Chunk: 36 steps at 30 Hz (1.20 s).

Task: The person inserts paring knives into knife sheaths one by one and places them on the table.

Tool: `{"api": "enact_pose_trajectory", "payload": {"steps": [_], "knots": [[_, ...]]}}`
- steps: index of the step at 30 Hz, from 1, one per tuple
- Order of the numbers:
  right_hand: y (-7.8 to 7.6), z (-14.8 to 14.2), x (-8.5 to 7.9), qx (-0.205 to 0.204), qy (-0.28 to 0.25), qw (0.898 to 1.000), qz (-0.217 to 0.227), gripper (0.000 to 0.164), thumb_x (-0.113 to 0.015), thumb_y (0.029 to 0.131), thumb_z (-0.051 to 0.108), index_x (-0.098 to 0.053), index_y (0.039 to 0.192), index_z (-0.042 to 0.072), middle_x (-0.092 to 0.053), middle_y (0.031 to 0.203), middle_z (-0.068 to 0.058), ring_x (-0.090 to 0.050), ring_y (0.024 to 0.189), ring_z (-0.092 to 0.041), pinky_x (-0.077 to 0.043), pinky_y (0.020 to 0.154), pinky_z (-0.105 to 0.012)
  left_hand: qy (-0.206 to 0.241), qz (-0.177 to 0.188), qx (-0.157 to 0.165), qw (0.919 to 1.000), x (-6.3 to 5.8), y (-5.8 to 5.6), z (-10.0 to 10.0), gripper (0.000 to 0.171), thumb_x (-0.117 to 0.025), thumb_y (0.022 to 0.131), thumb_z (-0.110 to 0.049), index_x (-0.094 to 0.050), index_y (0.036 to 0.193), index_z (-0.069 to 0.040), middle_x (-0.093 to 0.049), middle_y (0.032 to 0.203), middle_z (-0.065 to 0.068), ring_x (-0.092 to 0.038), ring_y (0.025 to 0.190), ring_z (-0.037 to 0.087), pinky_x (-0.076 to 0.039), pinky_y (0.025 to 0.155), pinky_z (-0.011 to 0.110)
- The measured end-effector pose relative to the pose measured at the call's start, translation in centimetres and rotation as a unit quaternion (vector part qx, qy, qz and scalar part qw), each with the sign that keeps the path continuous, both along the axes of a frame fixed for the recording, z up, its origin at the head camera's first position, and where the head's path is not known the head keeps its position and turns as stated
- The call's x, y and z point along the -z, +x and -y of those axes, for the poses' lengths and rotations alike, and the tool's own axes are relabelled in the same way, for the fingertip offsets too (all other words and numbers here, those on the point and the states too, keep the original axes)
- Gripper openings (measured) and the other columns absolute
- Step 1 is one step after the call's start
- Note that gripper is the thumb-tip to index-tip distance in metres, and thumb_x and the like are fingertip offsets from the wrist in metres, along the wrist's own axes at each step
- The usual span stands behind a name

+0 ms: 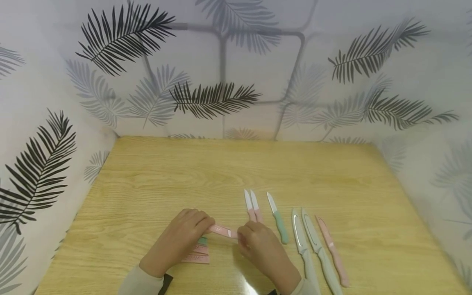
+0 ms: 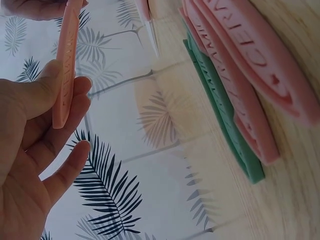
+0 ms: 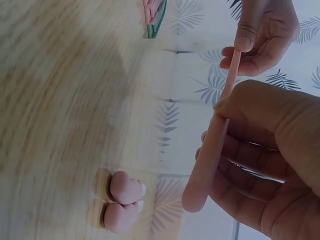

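My left hand pinches the end of a pink blade sheath between thumb and fingers; raised lettering runs along it in the left wrist view. With my right hand I grip the pink handle of a paring knife, which lines up with the sheath above the table. A small white patch shows near the handle, and the rest of the blade is hidden. Beneath my left hand lie pink sheaths and a green sheath, side by side on the wood.
Two pink knives with white blades lie just beyond my right hand. To their right are a green knife, two larger pale green knives and a pink knife. Leaf-patterned cloth borders the wooden table.
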State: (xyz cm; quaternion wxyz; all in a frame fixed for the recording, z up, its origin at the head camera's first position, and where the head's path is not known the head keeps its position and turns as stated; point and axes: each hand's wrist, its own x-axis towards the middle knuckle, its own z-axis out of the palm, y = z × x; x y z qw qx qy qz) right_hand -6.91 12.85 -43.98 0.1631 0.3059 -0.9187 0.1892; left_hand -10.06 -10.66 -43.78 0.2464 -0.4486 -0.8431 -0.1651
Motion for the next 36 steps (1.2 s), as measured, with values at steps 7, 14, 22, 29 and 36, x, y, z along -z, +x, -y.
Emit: {"api": "enact_pose_trajectory", "payload": {"steps": [7,14,22,29,36], "knots": [[0.0,0.0,0.1,-0.002,-0.003,1.000,-0.010,0.012,-0.069,0.069,0.002,-0.062,0.073,0.011,-0.049,0.069,0.008,-0.042,0.060,-0.004,-0.039,0.053,-0.011,0.018,0.009,0.008,0.9998,-0.1,0.1,0.1,0.012,-0.059,0.087,-0.016,-0.060,0.097,-0.009,-0.058,0.092,-0.003,-0.055,0.083,0.010,-0.047,0.082,0.028],[0.1,0.0,0.1,-0.003,0.002,1.000,-0.021,0.013,-0.070,0.067,0.003,-0.062,0.071,0.012,-0.050,0.068,0.008,-0.042,0.059,-0.004,-0.039,0.052,-0.011,0.016,0.016,0.013,0.9997,0.0,0.1,0.3,0.014,-0.056,0.090,-0.019,-0.060,0.098,-0.009,-0.058,0.091,-0.004,-0.055,0.083,0.010,-0.047,0.083,0.026],[0.1,-1.4,0.2,0.018,0.010,1.000,-0.004,0.011,-0.070,0.071,0.003,-0.062,0.074,0.010,-0.052,0.069,0.006,-0.044,0.060,-0.005,-0.042,0.054,-0.013,-0.046,0.070,-0.077,0.9936,0.3,-0.1,1.0,0.034,-0.071,0.080,-0.024,-0.064,0.104,-0.001,-0.064,0.097,0.007,-0.060,0.086,0.019,-0.051,0.080,0.038],[0.6,-3.7,0.4,0.077,0.012,0.997,0.012,0.011,-0.072,0.076,0.015,-0.062,0.074,0.009,-0.051,0.068,0.006,-0.044,0.057,-0.005,-0.043,0.051,-0.014,-0.057,0.098,-0.100,0.9885,0.9,0.0,2.0,0.015,-0.073,0.077,-0.016,-0.068,0.087,-0.005,-0.065,0.087,0.003,-0.060,0.078,0.016,-0.052,0.077,0.038],[1.8,-7.5,-0.3,0.177,-0.008,0.982,0.068,0.016,-0.073,0.074,0.007,-0.067,0.087,0.000,-0.062,0.077,-0.007,-0.060,0.067,-0.016,-0.053,0.062,-0.024,-0.045,0.103,-0.104,0.9882,1.6,0.2,2.8,0.019,-0.076,0.073,-0.015,-0.068,0.087,-0.005,-0.065,0.087,0.004,-0.061,0.080,0.018,-0.052,0.076,0.040]]}}
